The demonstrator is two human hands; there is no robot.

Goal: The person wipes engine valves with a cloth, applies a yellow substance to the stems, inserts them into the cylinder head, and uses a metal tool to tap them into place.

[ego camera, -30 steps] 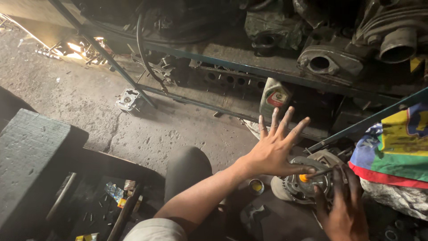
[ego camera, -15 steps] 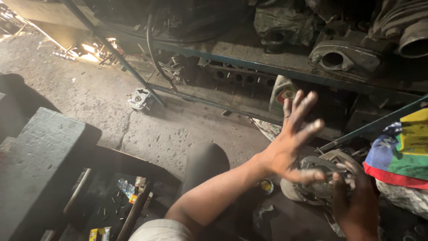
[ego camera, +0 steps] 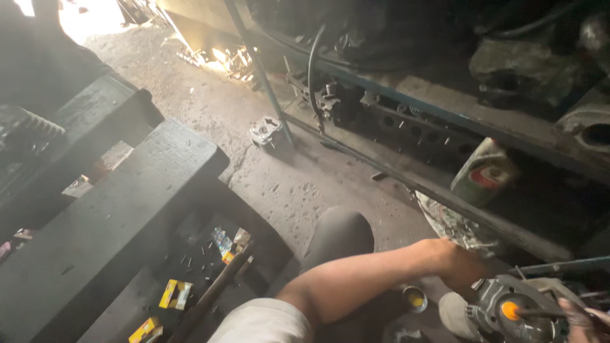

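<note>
1. Down at the lower right of my head view, my left hand (ego camera: 462, 267) lies against the left side of a round grey metal motor part (ego camera: 518, 311). Its fingers curl down behind the housing rim, so I cannot tell whether they clamp or only press.
2. My right hand (ego camera: 583, 317) barely shows at the frame's right edge. Its fingers close around a thin dark rod (ego camera: 540, 312) whose tip meets the orange hub (ego camera: 508, 310) at the part's centre.
3. That motor part sits low on the floor by my knee (ego camera: 338, 235), just right of a small open tin (ego camera: 414, 297) with yellow contents.
4. Beyond my forearm, a pale plastic jug (ego camera: 486, 171) with a red and green label leans against a long metal rail (ego camera: 406, 181) under the shelf (ego camera: 445, 101).
5. On the concrete floor (ego camera: 210, 121), a small grey metal casting (ego camera: 267, 132) stands beside an upright bar of the rack.
6. To my left, 2 dark slabs (ego camera: 114, 216) lie side by side, and below them an open tray (ego camera: 203, 267) holds yellow packets, small loose bits and a wooden handle (ego camera: 210, 295) lying slantwise.
7. Bright daylight glares at the top left, well apart from both hands.
</note>
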